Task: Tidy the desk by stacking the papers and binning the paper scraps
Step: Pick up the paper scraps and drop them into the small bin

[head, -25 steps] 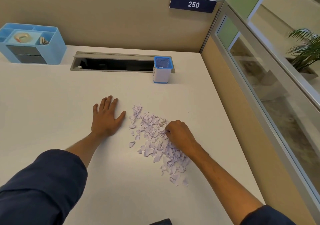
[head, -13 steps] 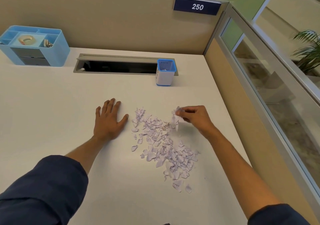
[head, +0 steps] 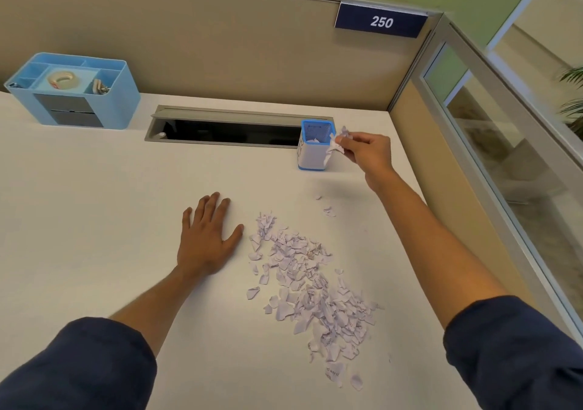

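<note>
1. The right hand [head: 366, 152] has left the scrap pile [head: 310, 286] and travelled toward 1 o'clock, now pinching a small clump of scraps [head: 339, 141] beside the rim of the small blue bin [head: 314, 149].
2. A few loose scraps [head: 328, 209] now lie on the surface at the pile's 1 o'clock side.

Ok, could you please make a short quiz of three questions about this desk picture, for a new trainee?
1. True or false: the left hand lies flat on the desk.
2. What does the right hand hold? A) a tape roll B) paper scraps C) a pen
3. Fill in: the sign on the partition reads ___.

Key
1. True; it is open, palm down, beside the scrap pile.
2. B; it pinches paper scraps next to the rim of the small blue bin.
3. 250, on the blue sign.
</note>
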